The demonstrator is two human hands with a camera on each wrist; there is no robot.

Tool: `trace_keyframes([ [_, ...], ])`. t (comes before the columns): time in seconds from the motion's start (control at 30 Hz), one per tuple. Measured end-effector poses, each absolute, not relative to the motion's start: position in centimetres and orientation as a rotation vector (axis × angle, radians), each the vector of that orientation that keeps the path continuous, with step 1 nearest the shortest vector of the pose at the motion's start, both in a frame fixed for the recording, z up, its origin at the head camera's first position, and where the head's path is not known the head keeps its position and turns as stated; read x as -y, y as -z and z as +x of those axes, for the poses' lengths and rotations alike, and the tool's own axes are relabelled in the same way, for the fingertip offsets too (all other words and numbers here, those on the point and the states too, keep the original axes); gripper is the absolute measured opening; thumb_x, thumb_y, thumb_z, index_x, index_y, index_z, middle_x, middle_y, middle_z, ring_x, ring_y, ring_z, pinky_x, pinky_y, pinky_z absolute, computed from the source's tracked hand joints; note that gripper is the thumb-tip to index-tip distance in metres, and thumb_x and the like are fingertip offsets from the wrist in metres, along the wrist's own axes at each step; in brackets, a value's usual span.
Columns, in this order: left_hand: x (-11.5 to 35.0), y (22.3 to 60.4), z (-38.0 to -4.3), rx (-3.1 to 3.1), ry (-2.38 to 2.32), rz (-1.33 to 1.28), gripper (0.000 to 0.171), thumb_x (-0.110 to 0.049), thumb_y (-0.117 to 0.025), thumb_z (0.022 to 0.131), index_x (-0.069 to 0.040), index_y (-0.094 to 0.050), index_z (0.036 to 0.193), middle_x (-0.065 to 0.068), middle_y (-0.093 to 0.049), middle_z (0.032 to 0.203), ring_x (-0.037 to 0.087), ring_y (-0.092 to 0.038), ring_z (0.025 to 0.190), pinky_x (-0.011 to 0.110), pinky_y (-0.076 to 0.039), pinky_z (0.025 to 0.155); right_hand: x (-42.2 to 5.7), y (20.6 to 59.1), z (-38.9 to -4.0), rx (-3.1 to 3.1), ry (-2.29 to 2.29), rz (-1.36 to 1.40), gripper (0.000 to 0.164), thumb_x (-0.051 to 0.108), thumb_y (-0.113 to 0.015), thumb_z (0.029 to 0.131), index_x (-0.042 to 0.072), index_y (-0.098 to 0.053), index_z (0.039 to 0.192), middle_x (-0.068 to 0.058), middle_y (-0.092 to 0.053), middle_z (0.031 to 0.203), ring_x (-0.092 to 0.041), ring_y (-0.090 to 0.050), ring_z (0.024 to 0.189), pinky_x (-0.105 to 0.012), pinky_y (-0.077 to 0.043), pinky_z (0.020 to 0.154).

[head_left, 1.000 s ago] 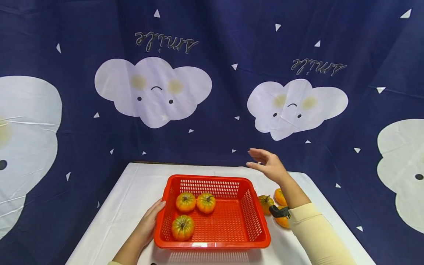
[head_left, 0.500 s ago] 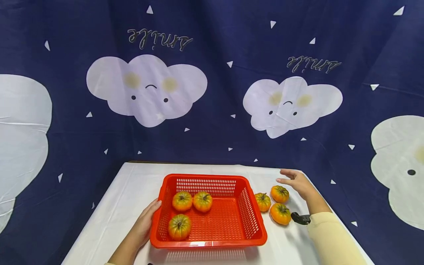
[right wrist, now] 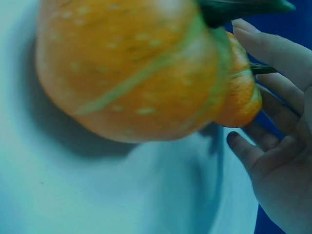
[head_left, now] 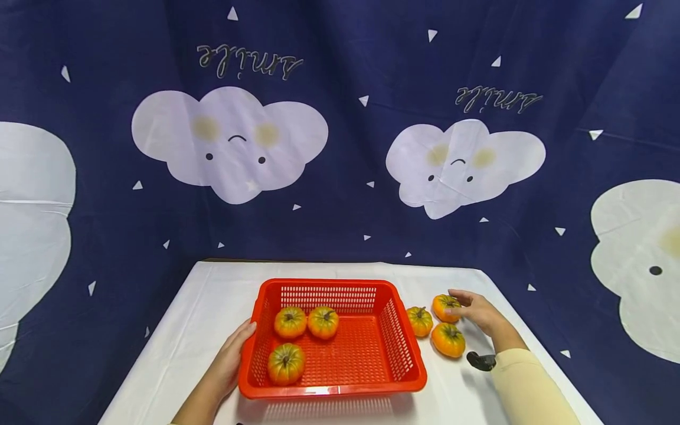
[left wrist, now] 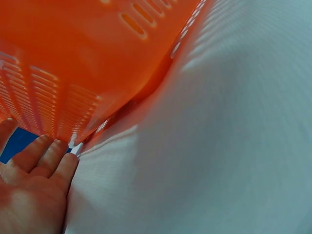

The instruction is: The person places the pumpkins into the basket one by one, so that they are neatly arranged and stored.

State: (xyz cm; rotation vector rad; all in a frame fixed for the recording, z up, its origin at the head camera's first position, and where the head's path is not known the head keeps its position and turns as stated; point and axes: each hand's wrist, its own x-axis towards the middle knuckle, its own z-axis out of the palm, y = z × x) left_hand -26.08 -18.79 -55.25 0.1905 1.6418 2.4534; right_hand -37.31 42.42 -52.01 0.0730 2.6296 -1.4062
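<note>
A red plastic basket [head_left: 332,391] stands on the white table with three small orange-and-green pumpkins in it: two side by side at the back [head_left: 290,322], [head_left: 323,323] and one at the front left [head_left: 286,364]. My left hand [head_left: 229,360] rests against the basket's left side; the left wrist view has its fingers [left wrist: 51,156] fairly straight at the slotted wall. Right of the basket sit three more pumpkins. Around the rearmost pumpkin [head_left: 446,308], my right hand [head_left: 482,313] spreads thumb and fingers, and the right wrist view leaves gaps between them and it.
One pumpkin [head_left: 419,321] sits close beside the basket's right wall. Another pumpkin [head_left: 448,340] lies nearer me and looms large in the right wrist view. Behind the white table [head_left: 223,283] hangs a dark blue cloth [head_left: 350,147] printed with clouds.
My right hand has swung right and down from above the table's back to the rearmost pumpkin. My left hand stays at the basket. The head view has shifted slightly.
</note>
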Motion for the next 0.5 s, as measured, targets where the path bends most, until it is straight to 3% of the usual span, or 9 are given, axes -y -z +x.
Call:
trace_keyframes([
  [0.2, 18.8, 55.4, -26.2, -1.646, -2.443, 0.166, 0.065, -0.034, -0.042, 0.114, 0.003, -0.024, 0.164, 0.031, -0.032, 0.162, 0.039, -0.040, 0.144, 0.044, -0.046, 0.109, -42.1, 52.8, -37.4, -2.725, 1.372, 0.140, 0.089, 0.032, -0.092, 0.083, -0.002, -0.050, 0.154, -0.028, -0.046, 0.155, -0.049, -0.038, 0.143, -0.066, -0.030, 0.116],
  [0.5, 18.8, 55.4, -26.2, -1.662, -2.449, 0.167, 0.067, -0.035, -0.043, 0.113, 0.005, -0.024, 0.163, 0.032, -0.033, 0.161, 0.036, -0.046, 0.141, 0.042, -0.047, 0.108, -42.0, 53.2, -37.7, -2.785, 1.336, 0.143, 0.086, 0.033, -0.093, 0.082, -0.002, -0.054, 0.151, -0.028, -0.049, 0.153, -0.050, -0.040, 0.141, -0.065, -0.032, 0.115],
])
